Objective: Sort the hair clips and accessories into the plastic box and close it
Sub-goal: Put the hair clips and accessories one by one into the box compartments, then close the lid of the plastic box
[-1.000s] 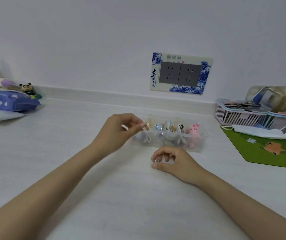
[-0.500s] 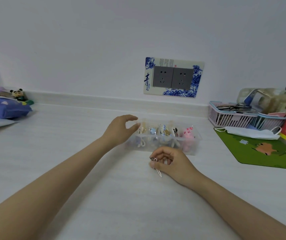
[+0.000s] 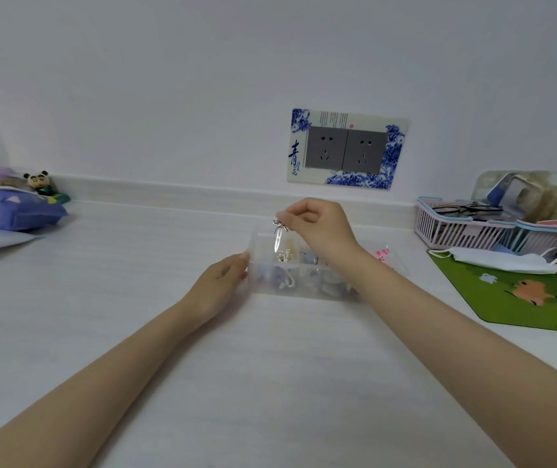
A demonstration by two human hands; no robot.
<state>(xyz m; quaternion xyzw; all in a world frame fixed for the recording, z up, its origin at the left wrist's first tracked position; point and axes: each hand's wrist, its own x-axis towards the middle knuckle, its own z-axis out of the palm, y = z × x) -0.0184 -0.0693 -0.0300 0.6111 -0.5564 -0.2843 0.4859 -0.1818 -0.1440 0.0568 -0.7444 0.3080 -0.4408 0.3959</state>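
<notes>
holding a silver clip [image 3: 279, 235] pinched over the plastic box [image 3: 304, 292], the right hand [image 3: 319, 226] is needing to lower and release; the left hand [image 3: 218, 286], loose-fingered, is bracing it.

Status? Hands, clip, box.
Right hand pinches silver clip above plastic box. Left hand touches box's left end. Box open, nothing blocking.
</notes>
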